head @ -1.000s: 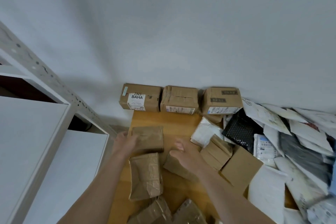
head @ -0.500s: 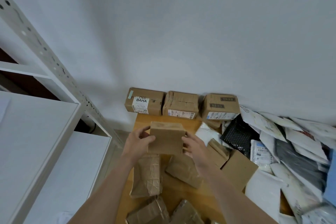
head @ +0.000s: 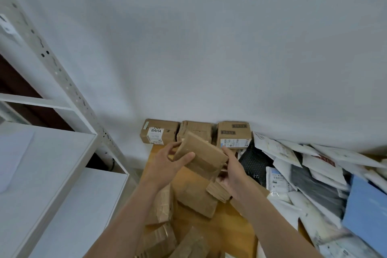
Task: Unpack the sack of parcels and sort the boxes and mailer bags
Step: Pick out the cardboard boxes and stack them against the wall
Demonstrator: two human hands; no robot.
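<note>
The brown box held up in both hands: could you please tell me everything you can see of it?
The brown box is a small, plain cardboard parcel, closed, with brown tape across its broad face. It is held above the wooden table, tilted, left end higher. The left hand grips its left end, thumb on the face; the right hand holds its right end. No label shows.

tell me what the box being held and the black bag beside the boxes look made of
The held box: corrugated cardboard, matte brown, going by its dull face and creased corners. The black mailer bag: probably plastic film, slightly shiny, its dotted pattern hinting at bubble padding.
</note>
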